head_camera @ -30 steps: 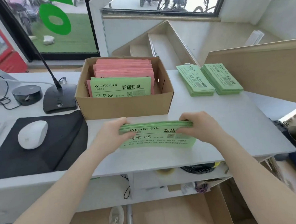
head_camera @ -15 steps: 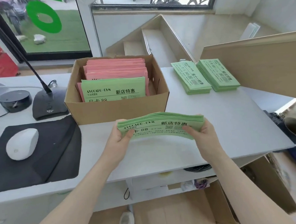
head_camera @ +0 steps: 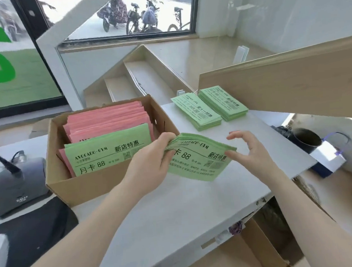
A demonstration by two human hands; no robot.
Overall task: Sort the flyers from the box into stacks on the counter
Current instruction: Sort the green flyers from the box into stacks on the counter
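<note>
Left hand (head_camera: 152,165) grips green bundle (head_camera: 199,160); right hand (head_camera: 252,151) spread at its corner. Square edges, set beside matching stack (head_camera: 223,103).

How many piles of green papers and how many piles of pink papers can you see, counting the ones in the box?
Green piles: 4 (one held by the left hand, bundle; two stacks on the counter; one in the box)
Pink piles: 1 (in the box)
Total: 5

Green bundle (head_camera: 195,159) now lifted, right-hand (head_camera: 252,151) grip released.
</note>
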